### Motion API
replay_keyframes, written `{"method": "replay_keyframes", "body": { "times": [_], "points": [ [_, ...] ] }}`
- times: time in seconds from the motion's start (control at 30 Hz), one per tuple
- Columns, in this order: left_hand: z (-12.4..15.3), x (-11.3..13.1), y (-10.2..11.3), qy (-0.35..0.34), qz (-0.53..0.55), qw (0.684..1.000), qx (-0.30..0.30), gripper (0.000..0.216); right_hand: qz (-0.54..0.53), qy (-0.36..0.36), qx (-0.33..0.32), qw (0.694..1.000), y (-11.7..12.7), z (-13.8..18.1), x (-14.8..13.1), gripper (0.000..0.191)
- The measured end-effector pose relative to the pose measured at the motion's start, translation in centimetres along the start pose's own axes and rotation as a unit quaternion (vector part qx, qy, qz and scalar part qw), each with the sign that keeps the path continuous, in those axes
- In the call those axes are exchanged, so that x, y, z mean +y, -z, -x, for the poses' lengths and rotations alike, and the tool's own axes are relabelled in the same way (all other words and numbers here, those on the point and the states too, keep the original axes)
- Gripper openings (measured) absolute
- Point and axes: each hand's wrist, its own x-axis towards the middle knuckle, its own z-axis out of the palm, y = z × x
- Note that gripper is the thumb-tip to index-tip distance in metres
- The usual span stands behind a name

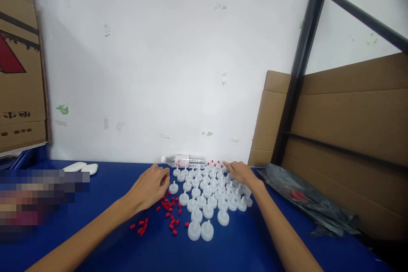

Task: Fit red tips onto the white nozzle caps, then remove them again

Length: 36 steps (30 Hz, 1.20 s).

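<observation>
Many white nozzle caps (208,211) with thin upright spouts stand grouped on the blue table. Small red caps (165,205) lie loose at the group's left, and several spouts at the back carry red caps (212,162). My left hand (152,188) is closed beside the group's left edge, just above the loose red caps. Its curled fingers hide what they hold, if anything. At the back right, my right hand (240,173) reaches over the white caps. Its fingertips are pinched at a small red cap on a spout, though the contact is tiny and partly hidden.
A clear plastic bottle (188,161) lies on its side against the wall. Two white oval objects (89,169) rest at the back left. Grey plastic bags (296,193) lie at the right, before cardboard (347,136) and a dark metal frame (295,89). A printed carton (22,93) stands left.
</observation>
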Motion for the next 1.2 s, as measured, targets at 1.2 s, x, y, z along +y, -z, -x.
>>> {"method": "replay_keyframes", "body": {
  "times": [1.2],
  "points": [
    [0.0, 2.0, 0.6, -0.057, 0.155, 0.986, -0.008, 0.043, -0.126, 0.463, 0.143, 0.866, 3.3, 5.9, -14.0, 0.012]
  ]
}}
